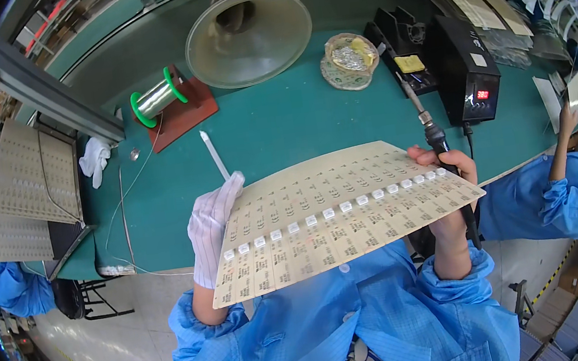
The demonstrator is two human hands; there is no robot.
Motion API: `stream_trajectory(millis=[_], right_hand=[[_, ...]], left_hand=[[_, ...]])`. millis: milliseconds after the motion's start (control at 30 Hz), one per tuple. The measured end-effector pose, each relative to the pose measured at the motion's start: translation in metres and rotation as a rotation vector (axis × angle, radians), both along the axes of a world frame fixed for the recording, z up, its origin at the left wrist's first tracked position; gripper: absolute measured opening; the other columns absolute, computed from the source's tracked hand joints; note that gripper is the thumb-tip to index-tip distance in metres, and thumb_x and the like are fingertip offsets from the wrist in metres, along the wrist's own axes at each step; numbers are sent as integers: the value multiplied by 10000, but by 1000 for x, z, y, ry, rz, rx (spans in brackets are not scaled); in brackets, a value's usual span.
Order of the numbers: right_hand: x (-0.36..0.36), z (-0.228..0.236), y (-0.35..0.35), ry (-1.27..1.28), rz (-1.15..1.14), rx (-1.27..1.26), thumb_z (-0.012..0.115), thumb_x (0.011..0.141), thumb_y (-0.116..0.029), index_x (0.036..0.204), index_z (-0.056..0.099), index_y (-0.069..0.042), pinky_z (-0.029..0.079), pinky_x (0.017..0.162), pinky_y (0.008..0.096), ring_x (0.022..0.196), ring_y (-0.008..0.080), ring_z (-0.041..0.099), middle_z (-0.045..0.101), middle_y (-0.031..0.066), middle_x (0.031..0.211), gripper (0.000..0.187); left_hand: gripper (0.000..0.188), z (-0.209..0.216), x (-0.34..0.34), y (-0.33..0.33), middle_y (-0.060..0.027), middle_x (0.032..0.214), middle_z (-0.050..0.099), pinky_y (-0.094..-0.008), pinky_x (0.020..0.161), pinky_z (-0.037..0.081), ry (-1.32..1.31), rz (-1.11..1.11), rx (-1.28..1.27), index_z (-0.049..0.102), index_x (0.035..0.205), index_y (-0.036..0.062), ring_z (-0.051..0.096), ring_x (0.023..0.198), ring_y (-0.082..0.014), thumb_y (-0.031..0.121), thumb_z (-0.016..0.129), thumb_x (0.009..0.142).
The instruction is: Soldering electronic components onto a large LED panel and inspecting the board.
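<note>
A cream circuit board panel (337, 221) is held tilted above the near edge of the bench, with a row of small white connectors (328, 213) across it. My left hand (212, 222), in a striped white glove, grips the panel's left edge. On the opposite side my bare right hand (457, 167) holds the panel's right edge and also a soldering iron (435, 132), its tip pointing up and away. A slim white stick (213, 153) reaches to the gloved fingertips; whether they touch it I cannot tell. The panel hides part of both hands.
A solder spool (159, 100) stands on a brown base, its wire trailing left. Behind are a lamp-like hood (248, 37), a round tub (350, 61) and a black soldering station (467, 72). Racked panels (32, 172) stand left; a co-worker's blue sleeve (543, 196) is at right.
</note>
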State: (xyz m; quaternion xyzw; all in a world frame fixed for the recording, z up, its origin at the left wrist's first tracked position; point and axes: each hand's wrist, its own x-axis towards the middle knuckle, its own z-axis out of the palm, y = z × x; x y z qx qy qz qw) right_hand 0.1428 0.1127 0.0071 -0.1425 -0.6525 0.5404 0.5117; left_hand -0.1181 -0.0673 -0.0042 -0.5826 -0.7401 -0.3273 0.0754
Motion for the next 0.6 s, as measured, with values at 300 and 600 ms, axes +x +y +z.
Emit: stream_trajectory(millis=[300,600], right_hand=[[-1,5,-9,40,76,-65,626,826,-196,1147,403,-34,369,970,505,1063,330,527,547,191,1058,422],[-14,-4,-1,-91,21,-74,509,897,-173,1125,433,14,433,889,409,966,276,567,568,170,996,305]], left_hand=[[373,28,-18,-10,-116,965,634,-355,752,446,7,-216,74,613,1036,68,597,819,-265,176,632,679],[374,68,-25,-107,-128,1024,611,-314,773,473,-1126,147,493,529,1071,-75,599,880,-209,137,567,764]])
